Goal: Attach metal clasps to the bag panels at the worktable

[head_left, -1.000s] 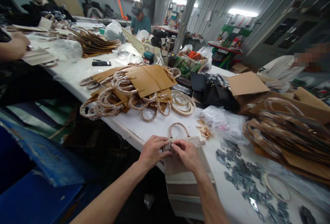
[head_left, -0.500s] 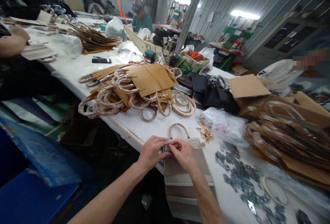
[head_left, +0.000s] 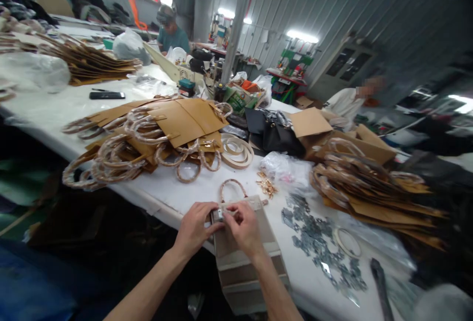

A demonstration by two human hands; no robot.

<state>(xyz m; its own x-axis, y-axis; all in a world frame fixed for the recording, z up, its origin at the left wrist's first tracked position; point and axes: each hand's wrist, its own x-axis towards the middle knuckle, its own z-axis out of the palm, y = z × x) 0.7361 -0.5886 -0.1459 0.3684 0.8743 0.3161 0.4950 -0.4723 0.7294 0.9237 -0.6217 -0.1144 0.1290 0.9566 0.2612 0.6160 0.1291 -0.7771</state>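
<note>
View swung right — left hand and right hand, each grip pinching one shiny piece — atop pale bag.

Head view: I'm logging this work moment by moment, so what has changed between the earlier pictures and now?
The view has swung right, so the scene sits farther left and the co-worker's hand at the left edge has left view. A small shiny piece now shows clearly between the left hand and right hand. Both hands stay at the beige panel; the tan bags lie as before.
</note>
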